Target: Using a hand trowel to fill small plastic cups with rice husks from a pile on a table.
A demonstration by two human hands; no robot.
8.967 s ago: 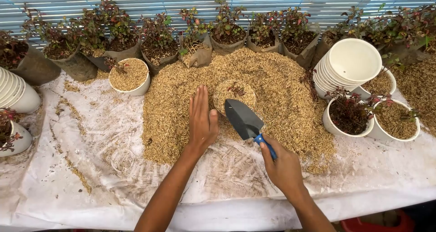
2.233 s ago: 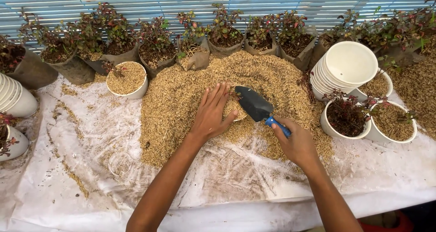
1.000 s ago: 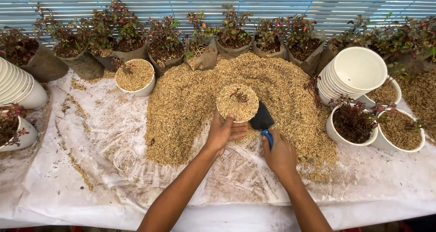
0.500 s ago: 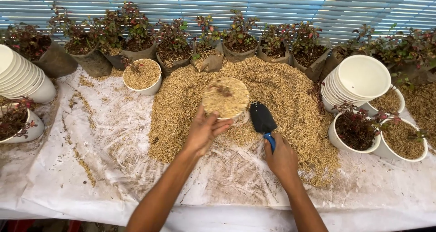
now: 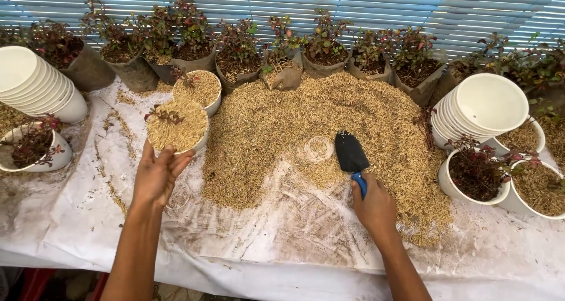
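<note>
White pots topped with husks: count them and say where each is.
4, perhaps more hidden. One pot in the left hand; a second just behind it; two at far right, and, beside the stacked pots.

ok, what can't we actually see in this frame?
- Wall of the husk-filled pot, head view: the left hand covers its underside, so the grip under it is hidden.
- Trowel handle: mostly inside the right hand.
- Soil level inside the stacked white pots: only the top one shows.
- Pots at the right edge: cut off by the frame.
- Under the husk pile: table cover hidden.
</note>
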